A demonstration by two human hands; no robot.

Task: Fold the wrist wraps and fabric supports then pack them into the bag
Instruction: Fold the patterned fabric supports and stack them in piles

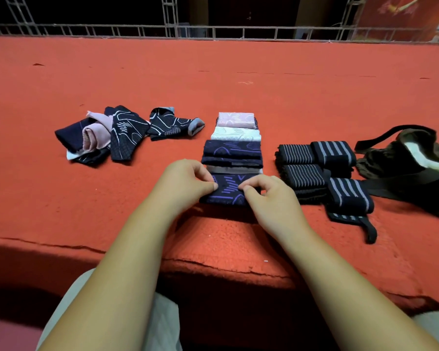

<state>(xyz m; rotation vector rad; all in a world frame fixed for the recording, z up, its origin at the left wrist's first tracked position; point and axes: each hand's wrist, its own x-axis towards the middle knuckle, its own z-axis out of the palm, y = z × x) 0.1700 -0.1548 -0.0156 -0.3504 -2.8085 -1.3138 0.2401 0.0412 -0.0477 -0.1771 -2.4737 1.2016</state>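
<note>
A folded navy support with purple lines (228, 191) lies at the near end of a row of folded supports (235, 140) on the red carpeted surface (238, 72). My left hand (188, 178) pinches its left edge with curled fingers. My right hand (266, 191) pinches its right edge. Several rolled black wrist wraps with grey stripes (322, 168) sit to the right of the row. A dark bag (411, 158) lies open at the far right. An unfolded heap of navy and pink supports (112, 135) lies to the left.
The red surface ends in a cracked front edge (213, 264) just before my knees. A metal railing (213, 31) runs along the far side. One wrist wrap's loose strap (365, 226) trails toward the front edge.
</note>
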